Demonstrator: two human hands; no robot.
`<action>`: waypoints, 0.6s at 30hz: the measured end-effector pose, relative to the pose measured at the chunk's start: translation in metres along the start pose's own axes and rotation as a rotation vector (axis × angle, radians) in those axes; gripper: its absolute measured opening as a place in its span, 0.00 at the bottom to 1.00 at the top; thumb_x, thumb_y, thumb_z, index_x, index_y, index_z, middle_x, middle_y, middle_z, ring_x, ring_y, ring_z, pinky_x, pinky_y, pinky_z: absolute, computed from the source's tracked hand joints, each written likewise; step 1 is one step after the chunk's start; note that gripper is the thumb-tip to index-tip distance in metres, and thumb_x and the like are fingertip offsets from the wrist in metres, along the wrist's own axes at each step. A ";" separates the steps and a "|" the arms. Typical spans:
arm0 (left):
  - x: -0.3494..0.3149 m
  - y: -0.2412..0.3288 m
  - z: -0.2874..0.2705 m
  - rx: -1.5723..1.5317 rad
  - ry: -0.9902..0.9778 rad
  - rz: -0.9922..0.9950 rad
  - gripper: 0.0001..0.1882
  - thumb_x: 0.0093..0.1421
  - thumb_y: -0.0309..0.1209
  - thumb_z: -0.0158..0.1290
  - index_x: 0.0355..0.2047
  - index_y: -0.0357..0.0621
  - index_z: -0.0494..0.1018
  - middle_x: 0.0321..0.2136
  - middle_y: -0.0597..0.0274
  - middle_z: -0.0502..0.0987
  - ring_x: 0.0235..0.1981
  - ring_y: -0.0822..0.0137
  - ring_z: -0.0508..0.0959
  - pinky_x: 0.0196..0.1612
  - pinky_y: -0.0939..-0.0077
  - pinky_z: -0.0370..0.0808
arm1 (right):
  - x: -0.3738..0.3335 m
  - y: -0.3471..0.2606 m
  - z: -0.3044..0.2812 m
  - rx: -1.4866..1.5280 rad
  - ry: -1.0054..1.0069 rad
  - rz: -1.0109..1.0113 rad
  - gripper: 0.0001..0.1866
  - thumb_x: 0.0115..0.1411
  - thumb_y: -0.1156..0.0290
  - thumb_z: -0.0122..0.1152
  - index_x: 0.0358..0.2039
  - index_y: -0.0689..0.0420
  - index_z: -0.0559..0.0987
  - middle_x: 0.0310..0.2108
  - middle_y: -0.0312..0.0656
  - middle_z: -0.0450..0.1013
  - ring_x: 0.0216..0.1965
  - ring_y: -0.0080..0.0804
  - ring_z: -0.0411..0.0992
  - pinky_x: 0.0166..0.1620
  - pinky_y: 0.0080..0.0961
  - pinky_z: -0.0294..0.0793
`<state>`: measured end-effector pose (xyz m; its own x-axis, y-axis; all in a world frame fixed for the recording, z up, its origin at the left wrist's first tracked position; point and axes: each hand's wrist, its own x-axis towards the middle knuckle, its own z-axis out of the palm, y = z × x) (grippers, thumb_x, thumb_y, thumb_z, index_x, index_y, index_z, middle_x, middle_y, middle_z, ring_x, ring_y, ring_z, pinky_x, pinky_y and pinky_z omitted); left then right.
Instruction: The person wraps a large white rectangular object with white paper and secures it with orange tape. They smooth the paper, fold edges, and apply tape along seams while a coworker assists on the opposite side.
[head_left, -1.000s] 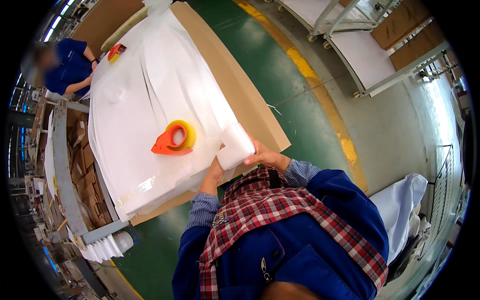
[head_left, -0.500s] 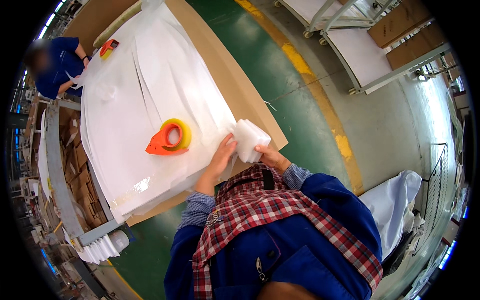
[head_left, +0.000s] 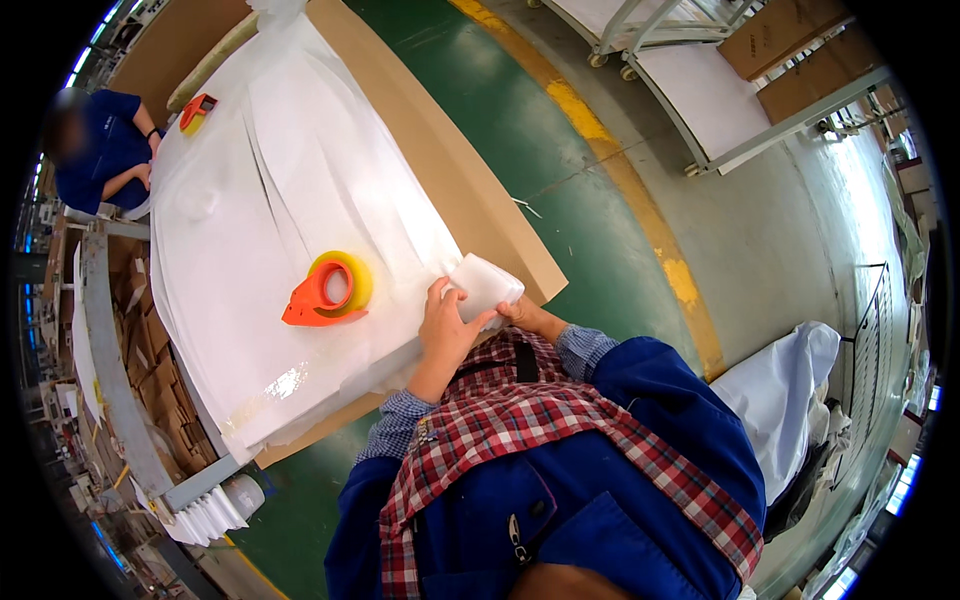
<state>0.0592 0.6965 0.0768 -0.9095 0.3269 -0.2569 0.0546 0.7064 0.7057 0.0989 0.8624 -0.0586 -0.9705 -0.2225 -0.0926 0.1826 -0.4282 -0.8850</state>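
A white foam piece (head_left: 482,284), blocky and apparently layered, is at the near right corner of a large flat bundle wrapped in white sheeting (head_left: 310,190). My left hand (head_left: 447,328) has its thumb and curled fingers at the foam's left and near side, gripping it. My right hand (head_left: 532,316) holds the foam's right side, its fingertips partly hidden. To the left of my hands, an orange tape dispenser (head_left: 318,296) with a yellow roll rests on the sheeting. Shiny clear tape (head_left: 283,380) lies along the near left edge of the bundle.
Brown cardboard (head_left: 480,215) extends from under the bundle. A co-worker (head_left: 115,145) stands at the far left, near a second tape dispenser (head_left: 198,112). Below the left edge is a grey metal frame (head_left: 120,360) with cardboard scraps (head_left: 155,370). A wheeled cart (head_left: 700,105) stands far right.
My left hand has moved from beside the foam piece onto it, and the foam has turned and come lower over the bundle's corner. The co-worker's hands have drawn back from the sheeting.
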 end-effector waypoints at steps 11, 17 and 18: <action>0.047 -0.012 0.021 0.491 0.012 0.744 0.24 0.49 0.46 0.57 0.45 0.53 0.71 0.50 0.63 0.67 0.58 0.57 0.61 0.59 0.47 0.52 | 0.003 0.008 -0.007 -0.178 -0.103 0.096 0.33 0.56 0.50 0.59 0.57 0.53 0.63 0.50 0.41 0.67 0.51 0.32 0.65 0.53 0.29 0.64; 0.044 -0.014 0.022 0.477 0.020 0.755 0.26 0.47 0.47 0.58 0.46 0.53 0.70 0.49 0.62 0.67 0.57 0.56 0.61 0.59 0.46 0.52 | -0.010 -0.060 0.015 0.825 0.226 0.324 0.26 0.60 0.54 0.52 0.53 0.58 0.67 0.48 0.44 0.69 0.47 0.36 0.69 0.49 0.31 0.69; 0.045 -0.013 0.024 0.475 0.024 0.767 0.27 0.47 0.48 0.58 0.46 0.52 0.70 0.49 0.62 0.67 0.57 0.56 0.61 0.59 0.45 0.52 | 0.006 -0.038 0.014 0.748 0.346 0.314 0.26 0.60 0.54 0.51 0.53 0.59 0.67 0.47 0.44 0.70 0.45 0.37 0.70 0.47 0.30 0.70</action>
<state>0.0271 0.7170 0.0405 -0.5613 0.8057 0.1893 0.8093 0.4864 0.3293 0.0883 0.8646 -0.0192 -0.8290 -0.2008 -0.5219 0.3866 -0.8801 -0.2755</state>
